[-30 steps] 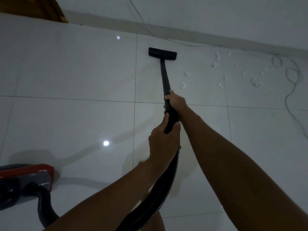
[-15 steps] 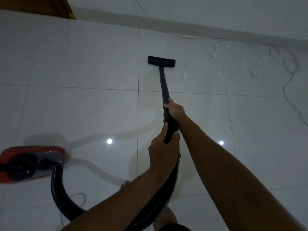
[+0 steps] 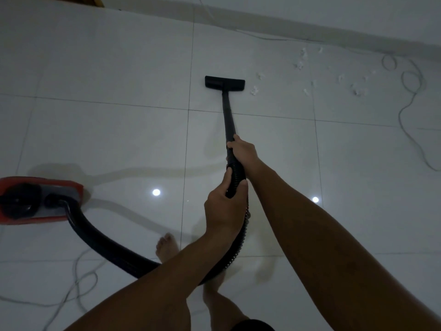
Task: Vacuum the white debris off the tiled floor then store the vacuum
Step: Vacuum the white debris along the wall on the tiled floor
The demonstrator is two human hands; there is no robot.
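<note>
Nearest the camera, a bare foot (image 3: 167, 247) stands on the glossy white tiled floor (image 3: 107, 139), where a second ago only floor showed, so the person has stepped back or tipped the head down. The ribbed black hose (image 3: 95, 235) curves past it from the red and grey vacuum canister (image 3: 47, 199) at the left edge, which now sits higher and fuller in view than before. A thin grey cord (image 3: 83, 283) loops on the tiles beside it.

The left hand (image 3: 224, 211) has its grip wrapped closed around the upper end of the hose, and the right hand (image 3: 243, 151), further along, closes its grip around the slim black wand (image 3: 228, 115). Both holds match the earlier frames.

Further out, the flat black floor nozzle (image 3: 224, 83) rests on the tile. It has been drawn back toward the person and now lies well short of the wall, just left of the nearest tuft. The scattered white fluffy debris (image 3: 334, 80) lies to the right of the nozzle, spread toward a coiled grey cable (image 3: 410, 82) near the baseboard, and looks unchanged in number. By my reading this pull-back stroke has gathered little, so the cleaning is at an early stage; the nozzle needs to swing right over the tufts, and storing the vacuum is far off.
</note>
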